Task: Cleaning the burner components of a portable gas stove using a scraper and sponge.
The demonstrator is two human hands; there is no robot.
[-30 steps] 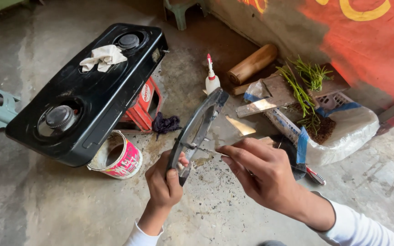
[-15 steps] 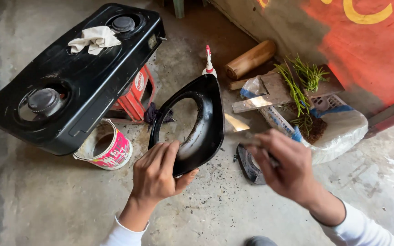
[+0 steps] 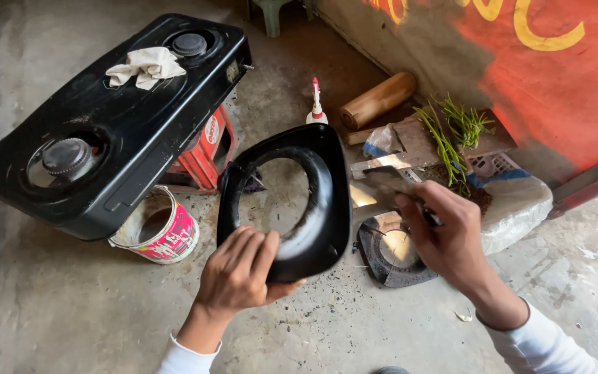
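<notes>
Left hand [image 3: 238,271] grips black burner ring plate [image 3: 327,208]; right hand [image 3: 448,235] beside

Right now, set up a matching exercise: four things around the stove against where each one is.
Things:
1. rag
2. black ring plate
3. tin
4. second plate

Places:
A. on the floor below the right hand
B. on top of the stove
C. held up by the left hand
D. on the floor by the stove's near edge

Pairs: 1-B, 2-C, 3-D, 4-A
</notes>
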